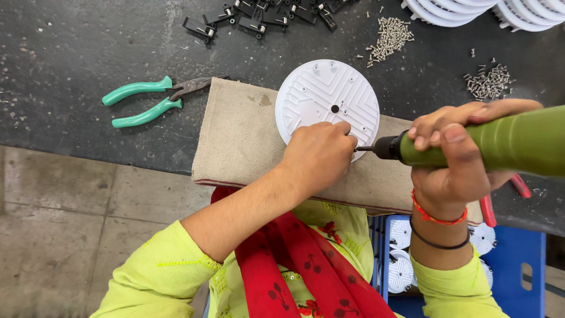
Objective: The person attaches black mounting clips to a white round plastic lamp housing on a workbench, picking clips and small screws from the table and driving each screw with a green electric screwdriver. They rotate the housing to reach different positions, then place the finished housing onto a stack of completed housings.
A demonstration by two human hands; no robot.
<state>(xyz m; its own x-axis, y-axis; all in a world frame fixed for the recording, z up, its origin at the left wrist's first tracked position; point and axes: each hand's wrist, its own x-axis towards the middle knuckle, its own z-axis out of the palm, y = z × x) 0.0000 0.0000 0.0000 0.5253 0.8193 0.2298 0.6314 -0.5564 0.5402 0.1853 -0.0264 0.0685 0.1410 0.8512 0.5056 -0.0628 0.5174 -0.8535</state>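
The white ribbed disc [327, 97] is lying flat on a beige cloth pad [241, 138] at the near edge of the dark counter [70, 65]. The left hand [318, 154] is resting on the disc's near rim, fingers curled narrow and pinching at the spot where the bit meets it. The right hand [456, 159] is gripping a green power screwdriver [500, 141], its tip touching the disc's near-right edge. Green-handled pliers [147, 101] are lying left of the disc. Loose screws [389, 35] are sitting beyond it, and black clips [259, 17] beyond and to its left.
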